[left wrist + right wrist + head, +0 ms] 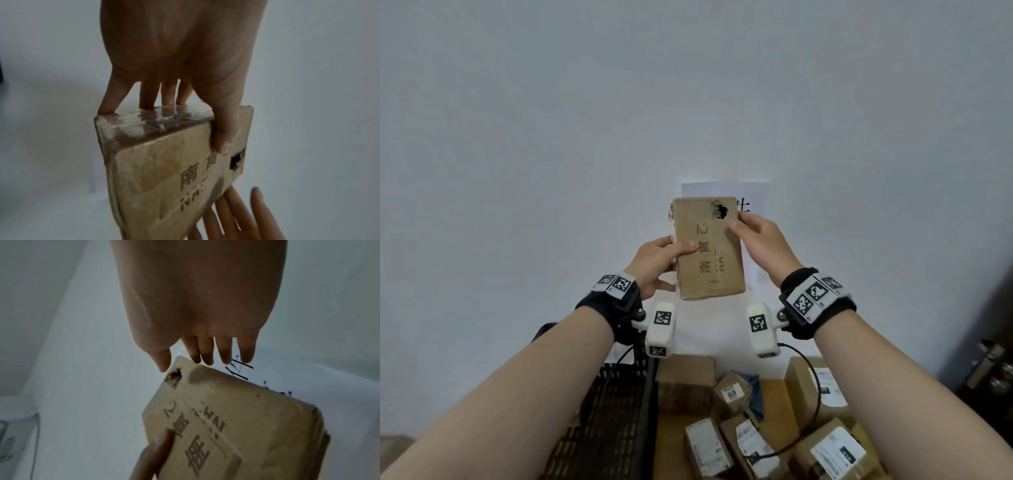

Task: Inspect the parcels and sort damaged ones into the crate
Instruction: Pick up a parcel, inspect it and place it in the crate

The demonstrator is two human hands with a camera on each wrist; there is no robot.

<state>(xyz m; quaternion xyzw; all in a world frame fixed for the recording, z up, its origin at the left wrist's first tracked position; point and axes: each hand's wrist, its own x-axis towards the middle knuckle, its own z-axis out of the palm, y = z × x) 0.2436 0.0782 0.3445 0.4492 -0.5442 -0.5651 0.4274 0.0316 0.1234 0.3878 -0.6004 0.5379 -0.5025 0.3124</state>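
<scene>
I hold a brown cardboard parcel [709, 253] upright in front of the wall. It has printed characters and a torn hole [720, 209] near its top right corner. My left hand [674, 250] grips its left edge, thumb on the front and fingers behind. In the left wrist view the parcel [164, 178] shows its taped end under the left hand [180, 123]. My right hand [739, 222] is at the upper right edge with straight fingers behind it. Its thumb hangs by the hole [174, 375], beside the parcel [246, 418] corner. The black mesh crate [606, 411] stands below left.
Several labelled cardboard parcels [832, 452] lie on the wooden table [774, 387] below my arms, right of the crate. A white paper sign [756, 195] hangs on the wall behind the held parcel. A metal door handle [989, 363] shows at the far right.
</scene>
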